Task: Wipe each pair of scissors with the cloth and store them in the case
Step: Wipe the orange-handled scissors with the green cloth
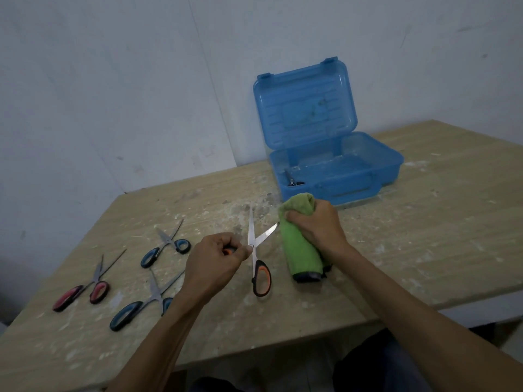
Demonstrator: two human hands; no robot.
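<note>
**Orange scissors spread open, one blade tip at the cloth**

One handle of the orange-handled scissors is gripped in the left hand, fingers curled right round it. The other loop is hung toward 6 o'clock. The blades are spread: one is pointed at 12 o'clock, the other at roughly 2 o'clock, its tip touching the green cloth. That cloth, rolled up, is clutched in the right hand, long axis run from 12 to 5 o'clock. The blue case is sat open on the surface at 1 o'clock of the hands. Three more pairs are laid out at 9 o'clock.
</note>
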